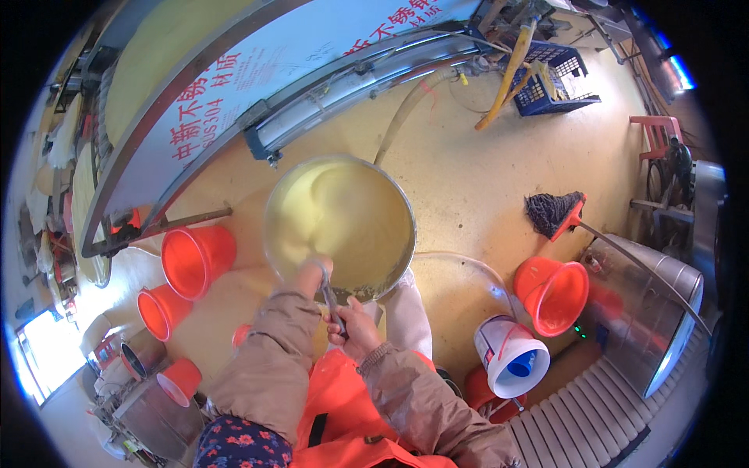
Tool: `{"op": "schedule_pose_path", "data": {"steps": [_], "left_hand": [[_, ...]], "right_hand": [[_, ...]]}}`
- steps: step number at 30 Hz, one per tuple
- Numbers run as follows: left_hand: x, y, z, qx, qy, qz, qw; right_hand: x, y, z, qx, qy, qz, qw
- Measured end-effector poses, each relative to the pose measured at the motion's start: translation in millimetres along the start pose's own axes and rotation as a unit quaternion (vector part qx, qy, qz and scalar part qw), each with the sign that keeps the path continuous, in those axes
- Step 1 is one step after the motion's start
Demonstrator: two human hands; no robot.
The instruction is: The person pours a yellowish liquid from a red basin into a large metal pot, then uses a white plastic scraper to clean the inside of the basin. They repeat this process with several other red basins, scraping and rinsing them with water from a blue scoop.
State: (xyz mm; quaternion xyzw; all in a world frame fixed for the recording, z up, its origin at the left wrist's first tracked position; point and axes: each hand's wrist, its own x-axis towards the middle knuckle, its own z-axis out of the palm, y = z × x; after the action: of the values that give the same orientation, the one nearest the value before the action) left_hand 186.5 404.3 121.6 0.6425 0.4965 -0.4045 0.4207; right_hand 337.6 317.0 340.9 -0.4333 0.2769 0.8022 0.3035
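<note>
A large round metal tub (411, 226) stands in front of me, with smooth pale yellow liquid (351, 210) inside. Over its near rim, my left hand (310, 274) is closed round a grey stick-like handle (329, 296), its fingers somewhat blurred. Lower down, just outside the rim, my right hand (357, 329) grips the near end of that same handle. Whatever the handle leads to is hidden by my left hand and the liquid, so I cannot make out the kind of tool. Brown sleeves cover both forearms, and an orange apron (343, 405) lies below them.
Orange buckets (199, 261) stand to the left, and another orange bucket (551, 296) to the right beside a white bucket (511, 355). A mop (555, 214) lies beyond them. A steel-edged machine (257, 86) spans the far left, and a blue crate (550, 82) sits far right.
</note>
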Motion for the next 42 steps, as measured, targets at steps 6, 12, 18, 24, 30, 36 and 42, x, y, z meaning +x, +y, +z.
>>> {"op": "schedule_pose_path", "data": {"steps": [6, 12, 18, 24, 30, 36, 42], "left_hand": [[-29, 87, 28, -0.536, -0.12, -0.134, 0.825], [-47, 128, -25, -0.756, -0.134, 0.01, 0.64], [-37, 66, -78, -0.597, 0.097, -0.037, 0.795], [7, -1, -34, 0.029, 0.033, 0.021, 0.999], [7, 46, 36, -0.418, -0.115, -0.11, 0.895], [-24, 117, -3, -0.696, -0.173, 0.012, 0.696], [-36, 75, -69, -0.743, -0.005, 0.008, 0.669]], "right_hand": [[-36, -22, -25, 0.015, 0.047, -0.044, 0.998], [-77, -28, 17, -0.062, 0.059, -0.15, 0.985], [-34, -28, 45, -0.019, -0.002, -0.105, 0.994], [36, -12, 13, 0.02, 0.01, -0.046, 0.999], [12, -15, -24, 0.031, 0.044, -0.033, 0.998], [-47, -31, 11, -0.056, 0.11, -0.136, 0.983], [-40, -22, 40, -0.042, 0.006, -0.142, 0.989]]}}
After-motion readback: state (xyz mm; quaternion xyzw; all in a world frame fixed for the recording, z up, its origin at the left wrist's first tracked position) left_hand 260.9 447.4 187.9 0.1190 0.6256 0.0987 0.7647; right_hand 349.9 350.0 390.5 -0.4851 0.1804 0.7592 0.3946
